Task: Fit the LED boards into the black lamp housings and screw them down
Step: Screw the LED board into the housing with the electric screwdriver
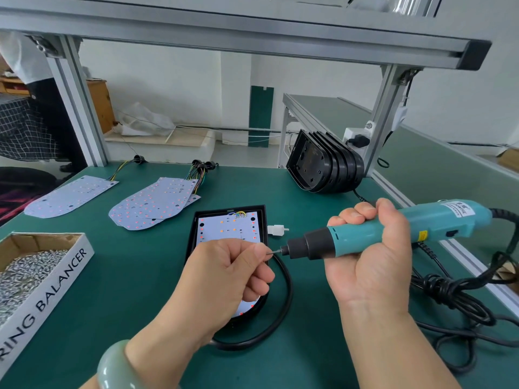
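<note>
A black lamp housing lies on the green mat with a white LED board seated in it. Above it my left hand pinches a small screw at the bit of a teal electric screwdriver, which my right hand grips, held level. My left hand hides the middle of the board. Loose LED boards with coloured wires lie at the back left, and one more board lies further left. A stack of empty black housings leans at the back right.
A cardboard box of screws stands at the left edge. The screwdriver's black cable coils at the right and loops in front of the housing. A white connector lies beside the housing. Aluminium frame posts rise behind; a person stands far left.
</note>
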The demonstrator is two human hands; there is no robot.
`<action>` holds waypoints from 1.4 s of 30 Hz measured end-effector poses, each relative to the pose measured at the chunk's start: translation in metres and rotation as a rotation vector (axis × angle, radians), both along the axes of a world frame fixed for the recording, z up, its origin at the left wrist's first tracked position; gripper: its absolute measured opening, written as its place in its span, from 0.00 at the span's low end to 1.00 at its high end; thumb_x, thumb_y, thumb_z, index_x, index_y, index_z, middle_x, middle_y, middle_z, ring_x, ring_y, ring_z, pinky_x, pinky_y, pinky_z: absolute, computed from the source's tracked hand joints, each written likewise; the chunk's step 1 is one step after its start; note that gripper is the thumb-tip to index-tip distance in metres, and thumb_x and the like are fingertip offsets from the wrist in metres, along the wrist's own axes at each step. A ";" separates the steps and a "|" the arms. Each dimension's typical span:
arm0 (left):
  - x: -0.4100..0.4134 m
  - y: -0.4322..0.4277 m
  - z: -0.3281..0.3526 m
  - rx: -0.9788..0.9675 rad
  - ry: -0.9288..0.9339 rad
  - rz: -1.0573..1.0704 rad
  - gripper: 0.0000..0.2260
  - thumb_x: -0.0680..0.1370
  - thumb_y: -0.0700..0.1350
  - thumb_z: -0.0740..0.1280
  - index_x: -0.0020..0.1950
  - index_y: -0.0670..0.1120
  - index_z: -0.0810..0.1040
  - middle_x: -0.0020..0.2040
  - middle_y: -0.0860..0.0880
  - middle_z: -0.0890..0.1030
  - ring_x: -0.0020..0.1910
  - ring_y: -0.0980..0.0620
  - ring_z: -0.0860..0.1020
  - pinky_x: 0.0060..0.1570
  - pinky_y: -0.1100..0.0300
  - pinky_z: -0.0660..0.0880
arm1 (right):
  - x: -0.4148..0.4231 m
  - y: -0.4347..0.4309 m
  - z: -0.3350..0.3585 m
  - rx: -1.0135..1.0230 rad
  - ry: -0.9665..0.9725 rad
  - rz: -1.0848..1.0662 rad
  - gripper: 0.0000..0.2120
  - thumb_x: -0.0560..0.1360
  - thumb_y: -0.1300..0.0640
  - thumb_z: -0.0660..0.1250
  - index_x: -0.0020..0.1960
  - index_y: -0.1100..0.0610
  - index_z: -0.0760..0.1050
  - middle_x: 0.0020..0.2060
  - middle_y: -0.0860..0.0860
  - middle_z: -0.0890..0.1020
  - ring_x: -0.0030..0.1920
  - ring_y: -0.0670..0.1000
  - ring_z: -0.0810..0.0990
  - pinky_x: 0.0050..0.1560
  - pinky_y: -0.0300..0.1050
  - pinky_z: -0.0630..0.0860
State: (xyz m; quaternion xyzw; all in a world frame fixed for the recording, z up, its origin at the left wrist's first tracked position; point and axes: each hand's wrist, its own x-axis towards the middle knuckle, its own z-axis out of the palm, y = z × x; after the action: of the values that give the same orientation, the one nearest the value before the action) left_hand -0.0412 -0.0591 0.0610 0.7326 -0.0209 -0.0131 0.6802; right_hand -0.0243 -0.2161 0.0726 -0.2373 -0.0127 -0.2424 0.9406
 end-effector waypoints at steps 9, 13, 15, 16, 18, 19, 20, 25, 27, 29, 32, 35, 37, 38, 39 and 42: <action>-0.001 -0.013 -0.008 -0.192 0.039 0.086 0.13 0.76 0.42 0.68 0.31 0.44 0.82 0.31 0.44 0.83 0.25 0.54 0.77 0.26 0.65 0.74 | 0.000 0.005 0.000 0.011 0.016 -0.031 0.06 0.77 0.58 0.62 0.43 0.51 0.67 0.32 0.44 0.71 0.30 0.44 0.71 0.35 0.36 0.71; 0.004 -0.011 -0.008 -0.259 0.076 0.055 0.11 0.75 0.44 0.70 0.33 0.45 0.84 0.32 0.44 0.83 0.26 0.54 0.77 0.26 0.65 0.74 | -0.001 0.003 0.001 0.013 0.010 -0.042 0.06 0.77 0.58 0.62 0.43 0.51 0.66 0.32 0.44 0.71 0.30 0.44 0.71 0.35 0.36 0.71; 0.004 -0.008 -0.006 -0.260 0.086 -0.009 0.08 0.71 0.48 0.71 0.37 0.44 0.84 0.33 0.44 0.83 0.27 0.54 0.78 0.27 0.65 0.75 | -0.001 0.003 0.001 0.001 0.012 -0.051 0.06 0.77 0.57 0.62 0.43 0.51 0.66 0.32 0.44 0.71 0.30 0.44 0.71 0.35 0.36 0.71; 0.003 -0.007 -0.004 -0.263 0.087 -0.046 0.10 0.67 0.51 0.72 0.38 0.45 0.84 0.34 0.44 0.84 0.28 0.54 0.79 0.29 0.65 0.76 | -0.001 0.004 0.001 -0.007 0.013 -0.056 0.06 0.78 0.57 0.62 0.43 0.51 0.66 0.32 0.44 0.71 0.30 0.44 0.71 0.36 0.36 0.71; 0.005 0.000 0.001 -0.211 0.051 -0.057 0.15 0.62 0.58 0.71 0.38 0.48 0.85 0.36 0.45 0.85 0.31 0.54 0.81 0.32 0.64 0.78 | -0.001 0.003 0.000 -0.020 0.015 -0.069 0.06 0.78 0.56 0.62 0.43 0.51 0.67 0.31 0.44 0.72 0.30 0.44 0.71 0.36 0.36 0.71; 0.009 0.007 0.002 -0.113 -0.005 0.003 0.14 0.63 0.59 0.71 0.38 0.50 0.85 0.36 0.48 0.85 0.32 0.55 0.81 0.35 0.65 0.79 | -0.002 0.003 0.000 -0.023 0.014 -0.074 0.06 0.78 0.56 0.62 0.44 0.51 0.67 0.31 0.44 0.72 0.30 0.44 0.71 0.36 0.37 0.71; 0.015 0.017 0.001 0.027 -0.082 0.118 0.12 0.67 0.59 0.71 0.38 0.52 0.85 0.36 0.52 0.85 0.32 0.59 0.81 0.36 0.68 0.78 | -0.003 0.002 0.001 -0.024 0.012 -0.077 0.06 0.79 0.55 0.61 0.44 0.51 0.67 0.31 0.44 0.72 0.30 0.44 0.71 0.35 0.37 0.71; 0.034 0.069 -0.008 0.513 0.119 0.251 0.17 0.72 0.55 0.72 0.58 0.52 0.78 0.47 0.54 0.83 0.45 0.54 0.80 0.46 0.60 0.73 | -0.005 0.002 0.002 -0.038 0.015 -0.061 0.06 0.78 0.49 0.63 0.45 0.50 0.70 0.30 0.45 0.72 0.30 0.45 0.70 0.34 0.37 0.70; 0.033 0.065 -0.015 0.491 0.197 0.059 0.04 0.71 0.48 0.74 0.43 0.52 0.82 0.39 0.55 0.85 0.37 0.58 0.82 0.39 0.61 0.76 | -0.005 0.005 0.001 -0.076 0.026 -0.045 0.05 0.77 0.49 0.64 0.45 0.50 0.71 0.30 0.45 0.72 0.30 0.45 0.70 0.35 0.37 0.70; 0.037 0.054 -0.021 0.504 0.167 0.029 0.04 0.69 0.42 0.75 0.37 0.47 0.81 0.30 0.57 0.83 0.26 0.62 0.78 0.28 0.67 0.73 | -0.004 0.009 -0.001 -0.119 0.025 -0.030 0.06 0.74 0.50 0.66 0.45 0.51 0.71 0.30 0.45 0.72 0.29 0.45 0.70 0.35 0.37 0.69; 0.042 0.035 -0.019 0.453 0.224 0.010 0.10 0.64 0.42 0.76 0.35 0.39 0.79 0.25 0.53 0.77 0.22 0.54 0.72 0.25 0.68 0.66 | -0.002 0.014 -0.004 -0.197 0.022 -0.021 0.05 0.77 0.53 0.65 0.45 0.52 0.70 0.29 0.46 0.72 0.28 0.45 0.70 0.33 0.37 0.70; 0.044 0.020 -0.015 0.509 0.226 -0.016 0.11 0.64 0.43 0.73 0.33 0.39 0.72 0.29 0.46 0.70 0.28 0.49 0.64 0.31 0.61 0.62 | 0.000 0.018 -0.007 -0.274 0.016 -0.029 0.06 0.73 0.55 0.67 0.39 0.52 0.70 0.28 0.47 0.71 0.27 0.46 0.69 0.32 0.37 0.71; 0.046 0.015 -0.015 0.536 0.209 -0.042 0.10 0.68 0.40 0.70 0.34 0.44 0.68 0.30 0.45 0.66 0.30 0.49 0.61 0.32 0.59 0.60 | 0.001 0.019 -0.008 -0.328 0.011 -0.040 0.06 0.71 0.55 0.67 0.37 0.51 0.71 0.28 0.48 0.72 0.27 0.47 0.69 0.32 0.38 0.71; 0.047 0.014 -0.016 0.540 0.204 -0.051 0.09 0.69 0.40 0.69 0.36 0.44 0.69 0.31 0.45 0.67 0.31 0.48 0.61 0.32 0.59 0.59 | 0.002 0.018 -0.008 -0.356 0.008 -0.045 0.07 0.72 0.56 0.66 0.36 0.50 0.72 0.28 0.48 0.72 0.27 0.48 0.69 0.32 0.39 0.71; 0.048 0.014 -0.017 0.548 0.196 -0.053 0.07 0.70 0.40 0.69 0.37 0.43 0.71 0.32 0.45 0.67 0.31 0.48 0.62 0.32 0.59 0.59 | 0.002 0.018 -0.008 -0.382 0.005 -0.049 0.08 0.72 0.56 0.66 0.35 0.49 0.73 0.27 0.48 0.72 0.27 0.48 0.69 0.32 0.39 0.70; 0.048 0.015 -0.019 0.526 0.197 -0.047 0.08 0.70 0.40 0.69 0.43 0.35 0.76 0.34 0.44 0.70 0.32 0.48 0.63 0.32 0.59 0.60 | 0.003 0.018 -0.009 -0.422 0.003 -0.055 0.10 0.72 0.57 0.65 0.32 0.48 0.74 0.27 0.48 0.72 0.27 0.47 0.69 0.32 0.39 0.70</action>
State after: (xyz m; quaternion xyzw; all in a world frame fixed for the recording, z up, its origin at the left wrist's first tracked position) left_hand 0.0068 -0.0440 0.0421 0.8785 0.0324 -0.1048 0.4649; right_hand -0.0214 -0.1977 0.0641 -0.4296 -0.0553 -0.2596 0.8631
